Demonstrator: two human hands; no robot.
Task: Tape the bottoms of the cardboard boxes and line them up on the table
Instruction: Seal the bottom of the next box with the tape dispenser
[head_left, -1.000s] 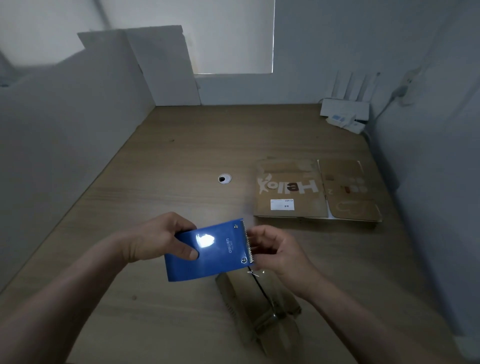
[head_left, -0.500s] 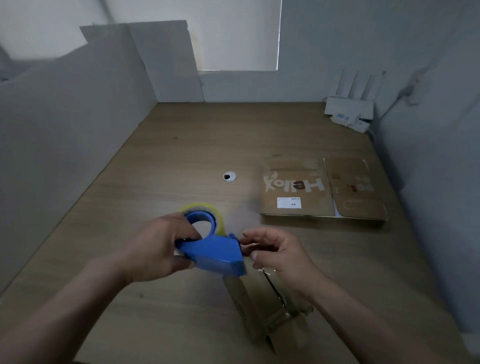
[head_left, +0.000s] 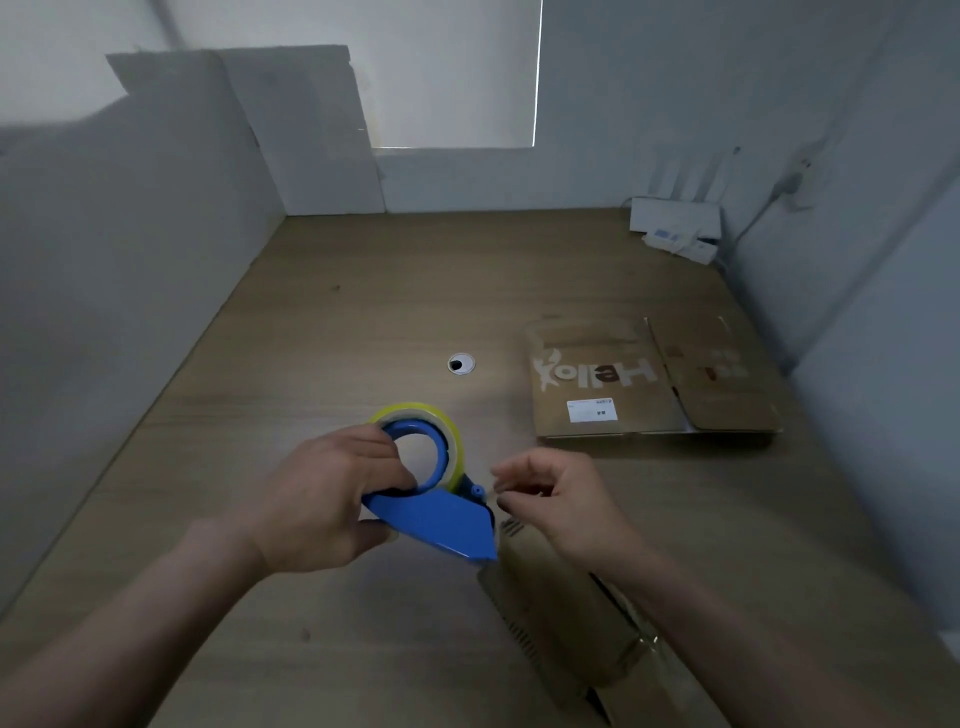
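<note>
My left hand (head_left: 322, 499) grips a blue tape dispenser (head_left: 441, 525) that carries a roll of clear tape (head_left: 447, 431), held above the wooden table (head_left: 363, 322). My right hand (head_left: 561, 499) is at the dispenser's blade end, thumb and forefinger pinching the loose end of the tape. Below both hands stands a small folded cardboard box (head_left: 566, 618), its closed flaps up. Flattened cardboard boxes (head_left: 649, 379), one printed "Hello", lie on the table at the right.
A round cable hole (head_left: 461, 363) sits mid-table. A white router (head_left: 675, 218) with its cable is in the far right corner. Grey partition walls close the table on the left, back and right.
The dispenser has been turned in my left hand from its flat blue side facing me to the roll showing. My right hand went from the blade to the tape's loose end.
</note>
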